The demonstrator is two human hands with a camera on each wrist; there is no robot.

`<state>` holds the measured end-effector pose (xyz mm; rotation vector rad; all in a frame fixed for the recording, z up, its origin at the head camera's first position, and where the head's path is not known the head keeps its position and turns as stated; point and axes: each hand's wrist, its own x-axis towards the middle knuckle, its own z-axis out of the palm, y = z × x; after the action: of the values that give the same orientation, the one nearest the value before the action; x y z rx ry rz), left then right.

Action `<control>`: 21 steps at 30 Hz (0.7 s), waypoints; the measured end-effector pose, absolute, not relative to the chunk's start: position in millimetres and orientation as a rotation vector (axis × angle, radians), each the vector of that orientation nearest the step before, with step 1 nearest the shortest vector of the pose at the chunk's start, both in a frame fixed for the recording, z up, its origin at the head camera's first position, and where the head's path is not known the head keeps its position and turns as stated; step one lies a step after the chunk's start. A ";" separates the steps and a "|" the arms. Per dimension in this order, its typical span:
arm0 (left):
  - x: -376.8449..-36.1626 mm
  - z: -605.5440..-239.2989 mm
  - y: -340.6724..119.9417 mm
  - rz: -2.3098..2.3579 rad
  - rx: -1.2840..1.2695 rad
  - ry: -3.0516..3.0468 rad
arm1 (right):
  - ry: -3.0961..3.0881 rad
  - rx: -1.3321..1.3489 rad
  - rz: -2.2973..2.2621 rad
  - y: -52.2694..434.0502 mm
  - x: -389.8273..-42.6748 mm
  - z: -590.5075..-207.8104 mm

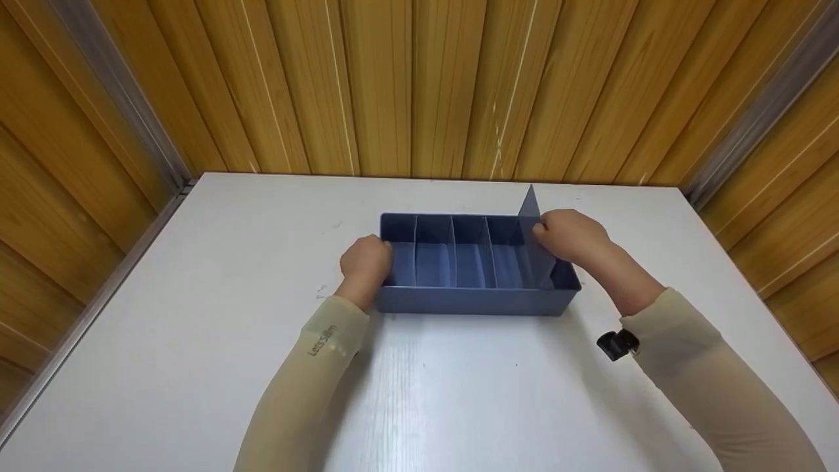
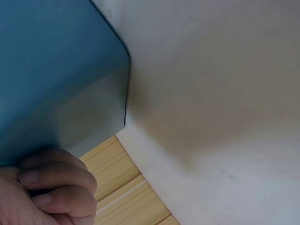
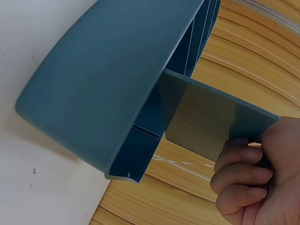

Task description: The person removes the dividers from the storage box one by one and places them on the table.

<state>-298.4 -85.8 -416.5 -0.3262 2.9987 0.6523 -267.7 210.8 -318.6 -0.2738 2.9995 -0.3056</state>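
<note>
A blue-grey box with compartments stands on the white table. My left hand grips the box's left end wall, its fingers curled in the left wrist view. With my right hand I pinch a thin flat divider of the same colour. The divider stands partly inside the box near the right end, its top corner rising above the rim. In the right wrist view, curled fingers and the thumb hold its outer edge. Several upright dividers part the rest of the box.
The white table surrounds the box on all sides. Wood-patterned wall panels rise behind it and at both sides. A black clip-like piece hangs at the right sleeve's cuff.
</note>
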 end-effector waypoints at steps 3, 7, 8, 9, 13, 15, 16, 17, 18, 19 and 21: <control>-299.0 -416.7 -85.6 0.661 -0.317 2.996 | 2.999 -0.269 -0.305 211.7 -267.7 -315.9; -300.6 -417.1 -85.2 0.676 -0.328 2.991 | 2.999 -0.265 -0.316 213.2 -267.7 -312.7; -300.9 -417.2 -85.0 0.675 -0.326 2.994 | 3.000 -0.263 -0.318 213.3 -267.6 -312.0; -301.1 -417.8 -85.0 0.674 -0.321 3.002 | 3.000 -0.262 -0.323 213.4 -267.6 -311.1; -301.5 -419.7 -85.2 0.664 -0.297 3.025 | 3.009 -0.257 -0.371 214.7 -265.8 -306.2; -302.0 -420.2 -85.2 0.674 -0.303 3.023 | 3.016 -0.255 -0.404 214.2 -263.8 -303.5; -302.2 -420.0 -85.1 0.682 -0.313 3.015 | 3.019 -0.254 -0.422 213.6 -262.3 -302.3; -302.4 -419.8 -85.0 0.689 -0.324 3.010 | 3.022 -0.255 -0.436 213.0 -260.9 -301.5; -302.7 -419.7 -85.0 0.699 -0.335 3.003 | 3.023 -0.251 -0.451 211.5 -259.0 -300.7; -303.0 -419.6 -85.0 0.709 -0.348 2.998 | 3.024 -0.249 -0.463 210.4 -257.3 -300.2; -303.3 -419.7 -84.6 0.714 -0.360 2.992 | 3.021 -0.238 -0.490 208.3 -253.7 -299.9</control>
<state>-303.3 -84.6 -419.7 -0.3596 2.9918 0.7140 -253.7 208.3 -299.9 -0.2383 3.0212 -0.4905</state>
